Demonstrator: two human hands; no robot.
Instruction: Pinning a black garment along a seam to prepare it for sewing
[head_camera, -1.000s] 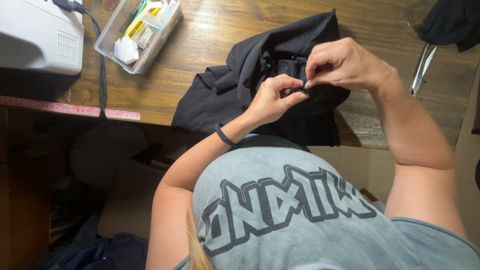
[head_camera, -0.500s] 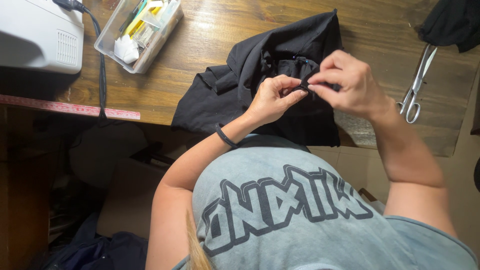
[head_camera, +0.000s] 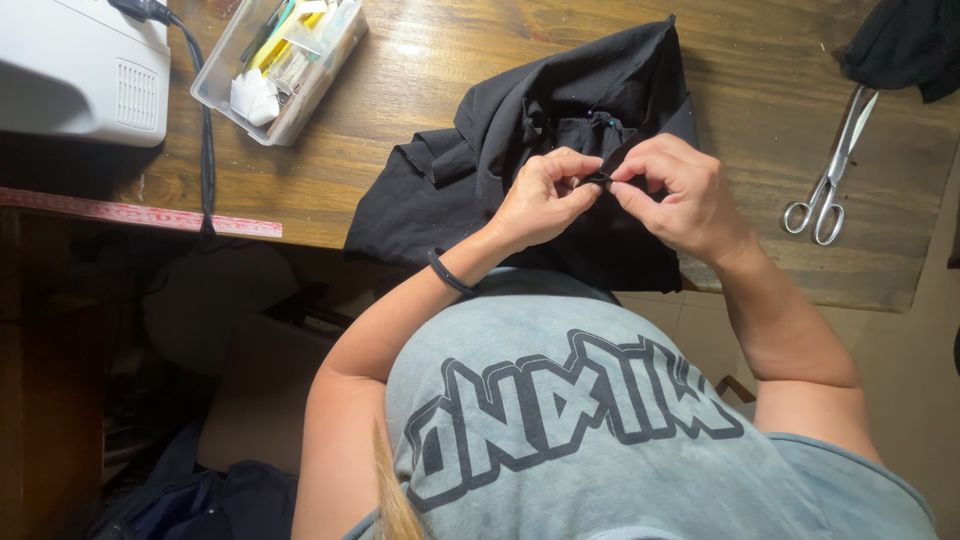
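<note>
Partly hidden: black cloth (head_camera: 520, 160) beneath hands.

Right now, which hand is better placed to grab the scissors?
Right hand: it pinches the black fabric on the side nearer the scissors. The left hand sits farther away and would have to cross over.

— How is the light?
— Warm and fairly bright on the wooden table (head_camera: 420, 130), with a soft sheen along its grain near the top edge.
— Shadows?
— Deep under the table at the left; the black cloth (head_camera: 560, 120) swallows its fold detail.
— Sharpness?
— Mostly crisp; slight wide-angle stretch at the edges.
</note>
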